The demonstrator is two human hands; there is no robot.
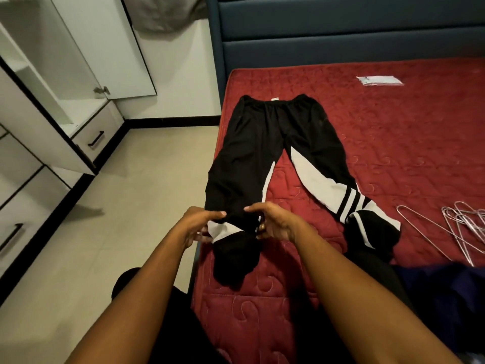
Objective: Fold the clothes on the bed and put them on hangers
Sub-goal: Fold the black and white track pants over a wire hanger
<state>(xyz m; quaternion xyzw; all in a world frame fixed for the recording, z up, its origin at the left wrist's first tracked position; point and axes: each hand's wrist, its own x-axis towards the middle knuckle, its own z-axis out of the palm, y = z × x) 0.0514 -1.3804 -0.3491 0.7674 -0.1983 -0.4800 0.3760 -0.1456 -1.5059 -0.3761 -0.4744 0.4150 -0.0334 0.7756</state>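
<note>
Fingertips (221, 213) partly hidden under cloth; our left hand (198, 227) and right hand (275, 225) pinch one leg of black track pants with white panels (252, 143), spread flat on red quilted mattress (393, 143) beyond fingers.

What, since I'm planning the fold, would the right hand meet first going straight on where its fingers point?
The right hand points leftward across the track pants leg it pinches; past that cloth it would probably meet the left hand, though depth is unclear.

trousers (262, 143) on bed (393, 153); hangers (456, 227) right; wardrobe (52, 127) left
</note>
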